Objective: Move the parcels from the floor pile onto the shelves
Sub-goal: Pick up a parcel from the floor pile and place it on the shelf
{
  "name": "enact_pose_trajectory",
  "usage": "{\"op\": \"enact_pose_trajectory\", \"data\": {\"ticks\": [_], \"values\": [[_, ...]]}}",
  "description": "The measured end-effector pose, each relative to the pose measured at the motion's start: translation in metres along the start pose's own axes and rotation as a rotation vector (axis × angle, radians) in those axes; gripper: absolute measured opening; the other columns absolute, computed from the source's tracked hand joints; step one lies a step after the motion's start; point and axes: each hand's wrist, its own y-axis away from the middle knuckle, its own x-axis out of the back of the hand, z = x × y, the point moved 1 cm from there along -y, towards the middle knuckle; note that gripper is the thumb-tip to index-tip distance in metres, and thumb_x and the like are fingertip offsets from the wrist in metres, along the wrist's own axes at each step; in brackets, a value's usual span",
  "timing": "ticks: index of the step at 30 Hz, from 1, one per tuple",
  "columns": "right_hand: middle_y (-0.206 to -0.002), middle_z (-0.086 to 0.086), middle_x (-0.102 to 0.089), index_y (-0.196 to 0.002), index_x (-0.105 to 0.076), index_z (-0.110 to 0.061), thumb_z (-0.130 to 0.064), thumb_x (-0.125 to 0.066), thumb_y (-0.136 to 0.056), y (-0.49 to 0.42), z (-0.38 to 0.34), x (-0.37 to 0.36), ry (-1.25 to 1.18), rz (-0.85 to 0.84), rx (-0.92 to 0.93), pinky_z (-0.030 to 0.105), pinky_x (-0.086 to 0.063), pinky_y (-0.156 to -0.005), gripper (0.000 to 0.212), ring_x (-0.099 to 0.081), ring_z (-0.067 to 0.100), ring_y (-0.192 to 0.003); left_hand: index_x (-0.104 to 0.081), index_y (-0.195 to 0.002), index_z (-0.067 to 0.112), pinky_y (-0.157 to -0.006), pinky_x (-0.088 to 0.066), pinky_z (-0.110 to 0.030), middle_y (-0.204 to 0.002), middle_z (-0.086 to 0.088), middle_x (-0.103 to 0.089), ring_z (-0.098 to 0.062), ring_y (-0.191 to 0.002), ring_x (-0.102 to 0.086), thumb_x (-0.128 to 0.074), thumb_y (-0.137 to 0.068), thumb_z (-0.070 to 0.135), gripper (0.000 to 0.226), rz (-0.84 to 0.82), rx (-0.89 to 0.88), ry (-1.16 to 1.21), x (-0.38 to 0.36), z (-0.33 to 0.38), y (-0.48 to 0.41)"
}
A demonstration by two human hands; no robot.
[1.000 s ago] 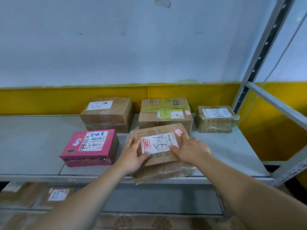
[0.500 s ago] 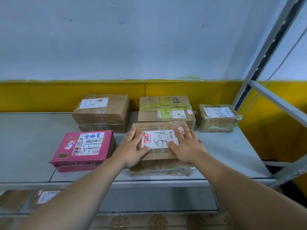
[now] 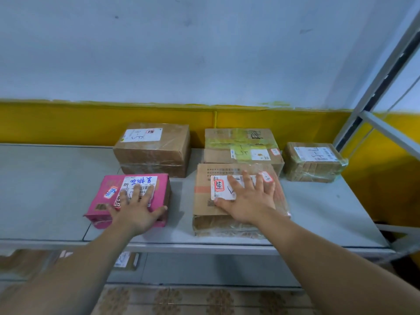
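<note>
A flat brown parcel point(image 3: 205, 201) with a white label lies on the grey shelf point(image 3: 45, 189) near its front edge. My right hand point(image 3: 247, 201) rests flat on top of it with fingers spread. To its left sits a pink parcel point(image 3: 106, 198). My left hand point(image 3: 136, 208) lies flat on the pink parcel's top, thumb over its right edge. Behind them stand three brown parcels: a left one point(image 3: 154, 153), a middle one point(image 3: 241, 146) with yellow-green tape, and a small right one point(image 3: 313, 162).
The shelf's left half is bare grey board. A metal upright point(image 3: 372, 87) and crossbar point(image 3: 391, 130) frame the right end. A lower shelf holds labelled parcels point(image 3: 125, 260). Patterned floor tiles point(image 3: 181, 301) show below. The wall behind is white over yellow.
The brown parcel was slid further onto the shelf and now lies flat. My left hand left it and moved onto the pink parcel. My right hand stays on the brown parcel.
</note>
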Motion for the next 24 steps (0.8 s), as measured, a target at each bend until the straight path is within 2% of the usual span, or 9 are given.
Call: {"op": "enact_pose_trajectory", "data": {"ticks": [14, 24], "values": [[-0.165, 0.0, 0.013, -0.154, 0.003, -0.045, -0.092, -0.015, -0.074, 0.014, 0.0, -0.007, -0.018, 0.042, -0.068, 0.064, 0.01, -0.115, 0.094, 0.016, 0.038, -0.149, 0.006, -0.152, 0.042, -0.109, -0.01, -0.072, -0.162, 0.006, 0.012, -0.038, -0.147, 0.009, -0.036, -0.084, 0.076, 0.087, -0.001, -0.061, 0.009, 0.002, -0.002, 0.004], [-0.165, 0.001, 0.012, -0.154, 0.006, -0.045, -0.089, -0.015, -0.079, 0.011, 0.003, -0.004, 0.039, 0.04, -0.005, 0.062, 0.008, -0.117, 0.089, 0.015, 0.036, -0.15, 0.012, -0.151, 0.041, -0.11, -0.01, -0.071, -0.162, 0.003, 0.013, -0.039, -0.147, 0.006, -0.023, -0.084, 0.081, 0.086, -0.008, -0.098, -0.107, -0.002, 0.006, 0.007]]}}
